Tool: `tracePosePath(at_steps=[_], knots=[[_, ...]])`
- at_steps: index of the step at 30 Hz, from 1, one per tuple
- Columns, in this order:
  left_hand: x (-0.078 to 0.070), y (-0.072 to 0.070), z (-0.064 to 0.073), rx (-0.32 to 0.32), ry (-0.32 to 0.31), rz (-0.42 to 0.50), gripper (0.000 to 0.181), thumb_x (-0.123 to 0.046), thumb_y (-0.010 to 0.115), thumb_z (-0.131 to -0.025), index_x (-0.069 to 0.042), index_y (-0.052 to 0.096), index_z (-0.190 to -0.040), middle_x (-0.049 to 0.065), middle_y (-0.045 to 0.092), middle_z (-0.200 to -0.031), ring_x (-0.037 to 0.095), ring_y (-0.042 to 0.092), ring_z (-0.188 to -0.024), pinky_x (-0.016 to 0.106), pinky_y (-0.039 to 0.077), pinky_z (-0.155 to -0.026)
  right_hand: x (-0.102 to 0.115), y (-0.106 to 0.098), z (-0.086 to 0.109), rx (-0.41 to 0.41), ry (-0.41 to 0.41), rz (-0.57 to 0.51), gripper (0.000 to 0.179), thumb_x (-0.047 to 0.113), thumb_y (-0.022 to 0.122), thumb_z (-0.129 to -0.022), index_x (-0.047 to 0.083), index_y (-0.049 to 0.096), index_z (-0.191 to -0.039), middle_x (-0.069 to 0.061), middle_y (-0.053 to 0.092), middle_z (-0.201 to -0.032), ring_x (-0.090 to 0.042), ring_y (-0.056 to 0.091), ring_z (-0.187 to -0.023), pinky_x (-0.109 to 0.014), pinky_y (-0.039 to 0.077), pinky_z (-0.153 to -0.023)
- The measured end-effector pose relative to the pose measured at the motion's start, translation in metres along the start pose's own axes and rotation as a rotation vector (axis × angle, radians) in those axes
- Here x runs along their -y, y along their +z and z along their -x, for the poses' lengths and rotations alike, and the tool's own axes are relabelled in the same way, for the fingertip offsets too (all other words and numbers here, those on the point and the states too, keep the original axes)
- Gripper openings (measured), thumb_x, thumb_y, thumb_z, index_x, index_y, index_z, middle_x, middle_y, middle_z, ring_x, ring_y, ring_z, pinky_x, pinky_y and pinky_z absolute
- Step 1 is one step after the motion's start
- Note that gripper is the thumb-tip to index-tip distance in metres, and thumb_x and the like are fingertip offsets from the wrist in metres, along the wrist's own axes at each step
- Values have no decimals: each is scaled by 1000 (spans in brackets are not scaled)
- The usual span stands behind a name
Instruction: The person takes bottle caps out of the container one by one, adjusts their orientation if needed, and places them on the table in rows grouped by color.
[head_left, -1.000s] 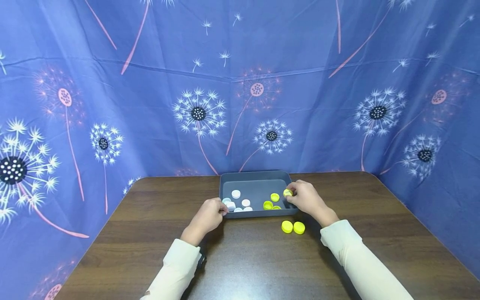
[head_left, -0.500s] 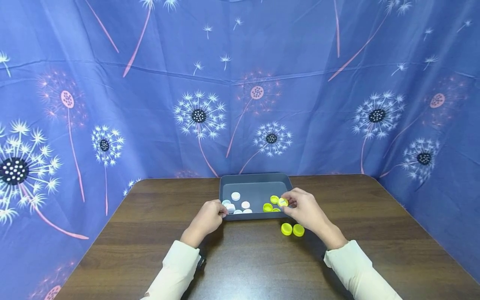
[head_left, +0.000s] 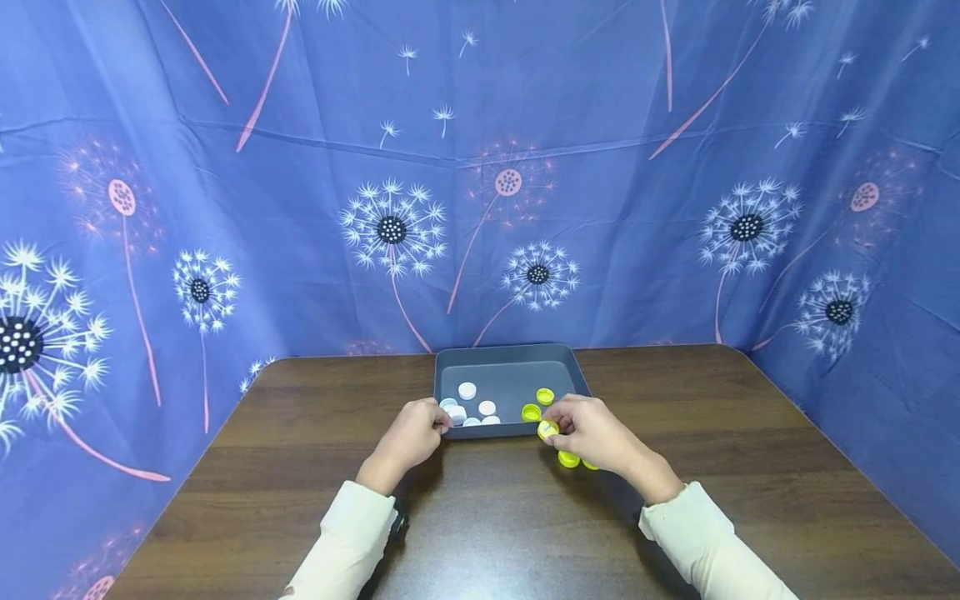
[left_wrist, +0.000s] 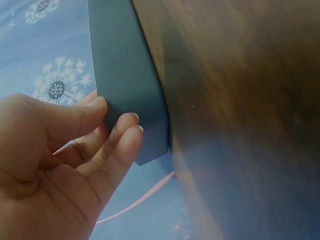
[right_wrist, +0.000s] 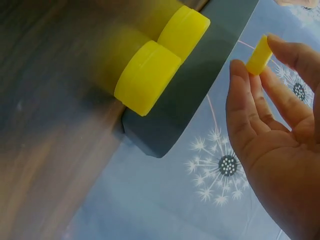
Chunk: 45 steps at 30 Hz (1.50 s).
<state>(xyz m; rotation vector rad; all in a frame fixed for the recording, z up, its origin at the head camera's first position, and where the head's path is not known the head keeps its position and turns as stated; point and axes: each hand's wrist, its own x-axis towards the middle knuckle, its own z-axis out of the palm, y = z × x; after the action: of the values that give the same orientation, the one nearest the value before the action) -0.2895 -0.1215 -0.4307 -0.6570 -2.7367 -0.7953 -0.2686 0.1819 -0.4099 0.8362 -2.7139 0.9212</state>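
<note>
A shallow dark grey tray (head_left: 517, 377) stands at the back middle of the table. My left hand (head_left: 408, 437) grips its front left corner; in the left wrist view the thumb and fingers (left_wrist: 122, 127) lie at the rim and outer wall. Between thumb and fingertips, my right hand (head_left: 600, 435) pinches a yellow bottle cap (head_left: 547, 430) above the tray's front rim. Inside the tray, several white caps (head_left: 467, 391) lie at the left and yellow caps (head_left: 531, 412) at the right. Two yellow caps (right_wrist: 147, 77) sit on the table before the tray, partly hidden by my right hand in the head view.
The brown wooden table (head_left: 480, 525) reaches toward me in front of the tray. Behind it hangs a blue cloth (head_left: 622, 208) printed with dandelions, close to the table's back edge.
My right hand has carried its yellow cap leftward and toward me, from the tray's right side to its front rim. The left hand stays at the corner.
</note>
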Motion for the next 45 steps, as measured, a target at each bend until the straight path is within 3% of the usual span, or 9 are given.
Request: tracePosePath(at_steps=[9,17,25,33,45], knots=[[-1,-1,-2,14,-31,-6,17,10,66,-85,-3,77,-83,-1,63,-78,12,60,-75,30,55,-71,-5,7,-1,122,-122,87,16,3,80,-78,11,73,-90,5,60,-81,-15,57,-76,-23,47,-67],[0,0,-1,8,-22,-10,17,11,66,-84,-2,76,-82,0,63,-78,12,58,-74,30,55,-71,-6,8,2,217,-117,97,17,3,79,-80,12,73,-93,5,61,-86,-14,59,-80,-27,50,-71],[0,-1,0,10,-16,-10,17,10,66,-84,-3,77,-82,-1,63,-79,12,59,-75,30,55,-72,-6,8,3,223,-129,111,22,3,80,-80,6,70,-99,2,66,-88,-17,63,-82,-29,52,-74],[0,-1,0,15,-45,12,18,9,65,-86,-5,77,-84,-4,62,-79,10,57,-75,29,55,-72,-5,8,4,243,-88,72,19,0,79,-79,10,70,-92,4,66,-87,-18,63,-83,-33,54,-74],[-3,-3,-1,8,-12,-15,17,10,66,-84,-2,76,-82,-1,63,-77,13,61,-76,33,55,-71,-7,10,4,241,-100,126,17,2,80,-79,12,70,-88,5,64,-89,-14,61,-83,-29,52,-74]])
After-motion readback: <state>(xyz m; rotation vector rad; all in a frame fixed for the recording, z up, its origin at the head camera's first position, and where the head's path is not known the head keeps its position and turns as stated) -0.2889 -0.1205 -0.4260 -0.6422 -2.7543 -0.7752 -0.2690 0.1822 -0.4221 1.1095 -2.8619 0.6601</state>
